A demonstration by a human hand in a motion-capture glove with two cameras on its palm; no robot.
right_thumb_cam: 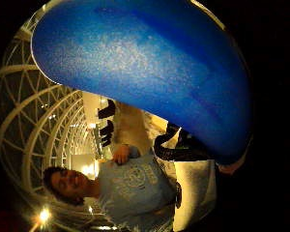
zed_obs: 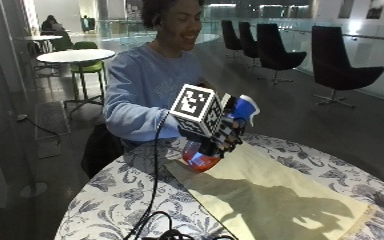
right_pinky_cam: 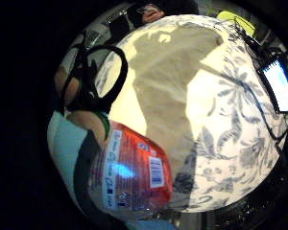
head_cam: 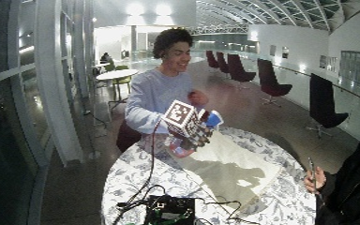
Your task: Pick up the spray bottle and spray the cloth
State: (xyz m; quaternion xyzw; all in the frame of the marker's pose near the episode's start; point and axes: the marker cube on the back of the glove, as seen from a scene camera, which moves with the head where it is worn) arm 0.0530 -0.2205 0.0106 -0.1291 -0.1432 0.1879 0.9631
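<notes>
The gloved right hand (zed_obs: 224, 134) grips a spray bottle by its neck, fingers curled round it below the blue spray head (zed_obs: 246, 108). The bottle's orange-red body (zed_obs: 198, 157) hangs under the hand, over the end of the cloth nearest the person. The pale yellow cloth (zed_obs: 275, 195) lies flat across the round table, with the hand's shadow on it. In the little finger side palm view the red-labelled bottle (right_pinky_cam: 134, 175) is close beside the cloth (right_pinky_cam: 168, 81). The blue spray head (right_thumb_cam: 150, 63) fills much of the thumb side palm view.
The table wears a blue-and-white floral tablecloth (zed_obs: 105, 200). Cables (zed_obs: 153, 200) run to a black electronics box (head_cam: 168, 208) at the table's front edge. A lit screen (right_pinky_cam: 279, 86) lies near the rim. The person's bare hand (head_cam: 197, 98) is raised at chest height.
</notes>
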